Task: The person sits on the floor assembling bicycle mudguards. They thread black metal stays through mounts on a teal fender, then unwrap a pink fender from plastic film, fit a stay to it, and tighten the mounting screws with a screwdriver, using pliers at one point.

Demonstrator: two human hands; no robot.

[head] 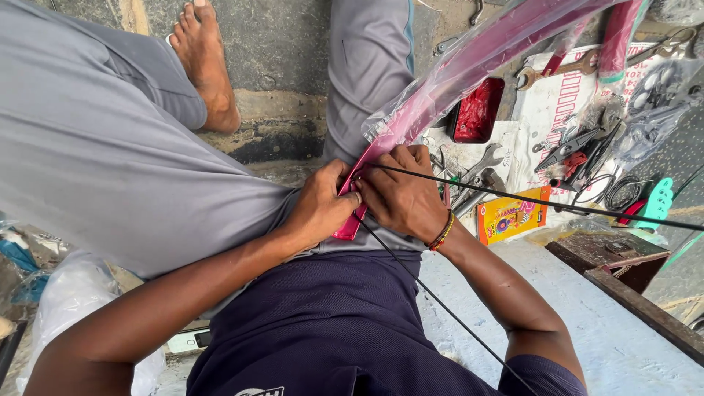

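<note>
The person is sitting with grey-trousered legs drawn up, and both hands are meeting over the lap, on the near end of a long pink mudguard (469, 66) that is still wearing its clear plastic sleeve. The left hand (323, 209) is curling its fingers shut around the pink tip from the left; the right hand (403, 194) is pressing down on it from the right, fingers bunched together where a thin black rod (543, 202) is joining the guard. The two hands are touching each other there, leaving no gap between them. The guard is running away up and to the right, out past the far edge of the view. A second thin rod (440, 304) is slanting down toward the near right. To the right, the floor is crowding up with spanners (477, 165), pliers (568, 150), a red tray (478, 110) and a yellow packet (512, 215), just beside the right wrist; nearer still, a pale concrete slab (623, 345) is lying open
</note>
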